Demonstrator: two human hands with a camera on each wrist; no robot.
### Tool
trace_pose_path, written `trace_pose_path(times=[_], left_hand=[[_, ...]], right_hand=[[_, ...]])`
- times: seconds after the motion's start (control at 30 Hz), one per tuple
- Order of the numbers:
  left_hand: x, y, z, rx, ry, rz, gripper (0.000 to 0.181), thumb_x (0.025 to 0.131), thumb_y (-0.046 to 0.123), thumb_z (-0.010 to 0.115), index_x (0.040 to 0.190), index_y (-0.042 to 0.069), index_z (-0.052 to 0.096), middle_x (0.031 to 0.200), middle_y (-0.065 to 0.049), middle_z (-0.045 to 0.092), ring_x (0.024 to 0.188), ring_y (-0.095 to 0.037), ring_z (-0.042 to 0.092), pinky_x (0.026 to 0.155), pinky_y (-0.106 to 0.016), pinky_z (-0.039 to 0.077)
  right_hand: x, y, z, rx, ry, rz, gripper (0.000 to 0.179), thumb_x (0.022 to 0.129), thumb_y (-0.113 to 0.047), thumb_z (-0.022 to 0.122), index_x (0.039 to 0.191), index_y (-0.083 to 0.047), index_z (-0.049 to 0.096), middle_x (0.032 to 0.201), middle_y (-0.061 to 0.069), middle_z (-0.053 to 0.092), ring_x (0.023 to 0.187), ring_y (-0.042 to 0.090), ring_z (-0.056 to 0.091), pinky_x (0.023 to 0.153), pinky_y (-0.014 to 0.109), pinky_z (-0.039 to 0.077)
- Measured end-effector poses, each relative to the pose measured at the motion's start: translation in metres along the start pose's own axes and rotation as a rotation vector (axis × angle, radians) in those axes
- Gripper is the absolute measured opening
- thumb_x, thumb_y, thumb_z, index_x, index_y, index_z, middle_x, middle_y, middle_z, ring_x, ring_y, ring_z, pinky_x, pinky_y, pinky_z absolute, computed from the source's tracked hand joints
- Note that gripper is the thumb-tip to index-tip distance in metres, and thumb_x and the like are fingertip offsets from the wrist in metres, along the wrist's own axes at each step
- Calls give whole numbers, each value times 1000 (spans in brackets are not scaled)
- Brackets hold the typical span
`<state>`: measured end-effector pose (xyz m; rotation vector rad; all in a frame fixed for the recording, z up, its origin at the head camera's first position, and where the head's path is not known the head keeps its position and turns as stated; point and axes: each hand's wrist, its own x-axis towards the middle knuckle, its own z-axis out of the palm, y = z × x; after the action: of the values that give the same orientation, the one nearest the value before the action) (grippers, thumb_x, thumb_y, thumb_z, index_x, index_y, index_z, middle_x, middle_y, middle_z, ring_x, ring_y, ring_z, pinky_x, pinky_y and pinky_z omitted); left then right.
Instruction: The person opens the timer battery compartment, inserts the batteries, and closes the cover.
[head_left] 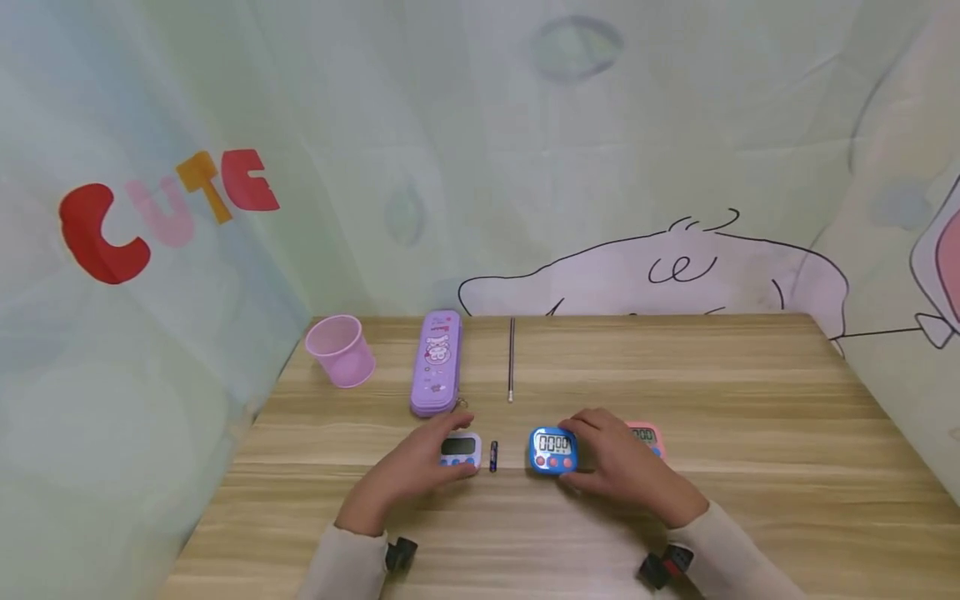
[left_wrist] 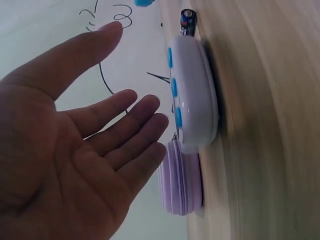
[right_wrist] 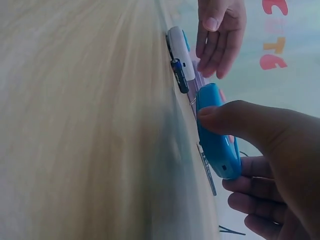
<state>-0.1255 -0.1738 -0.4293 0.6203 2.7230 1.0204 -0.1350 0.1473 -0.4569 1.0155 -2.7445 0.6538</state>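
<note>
My right hand (head_left: 618, 458) pinches a blue digital timer (head_left: 543, 467) between thumb and fingers, at its right edge. In the right wrist view the timer (right_wrist: 210, 145) is tilted up over the wood, with a soft shadow beside it. A white timer (head_left: 471, 446) with blue buttons and a blank screen lies beside my left hand (head_left: 408, 467). That hand hovers with spread, relaxed fingers and holds nothing, as the left wrist view shows. Between the two timers sits a small dark battery (head_left: 493, 457). Partly hidden behind my right hand is a pink timer (head_left: 652, 435).
A purple pencil case (head_left: 437, 367) lies beyond my left hand, with a pink cup (head_left: 341, 354) to its left. One dark pencil (head_left: 512, 358) points toward the back edge of the wooden table (head_left: 712, 375). Printed curtains (head_left: 450, 125) hang behind and at the left.
</note>
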Motion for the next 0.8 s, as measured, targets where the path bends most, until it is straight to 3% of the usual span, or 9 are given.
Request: trace_pose_path(times=[0.27, 0.57, 0.8], left_hand=[[-3, -10, -7, 7, 16, -52, 69, 79, 22, 82, 135, -2, 50, 135, -16, 53, 127, -32, 47, 110, -48, 36], [-2, -16, 0, -26, -47, -73, 70, 78, 16, 82, 136, -2, 48, 134, -18, 51, 122, -31, 49, 108, -49, 38], [-1, -15, 3, 4, -48, -84, 67, 77, 12, 82, 134, 0, 48, 131, -17, 51, 117, -29, 50, 106, -49, 40]], right_hand=[[-2, 0, 6, 6, -44, 56, 67, 75, -48, 80, 125, -8, 61, 118, 1, 59, 112, 18, 53, 100, 38, 46], [-3, 2, 9, -12, -70, 97, 67, 76, -49, 78, 124, -5, 61, 116, 2, 59, 108, 19, 53, 99, 40, 46], [-3, 2, 9, -20, -71, 123, 68, 77, -47, 78, 126, -5, 60, 117, 2, 58, 109, 19, 53, 100, 39, 46]])
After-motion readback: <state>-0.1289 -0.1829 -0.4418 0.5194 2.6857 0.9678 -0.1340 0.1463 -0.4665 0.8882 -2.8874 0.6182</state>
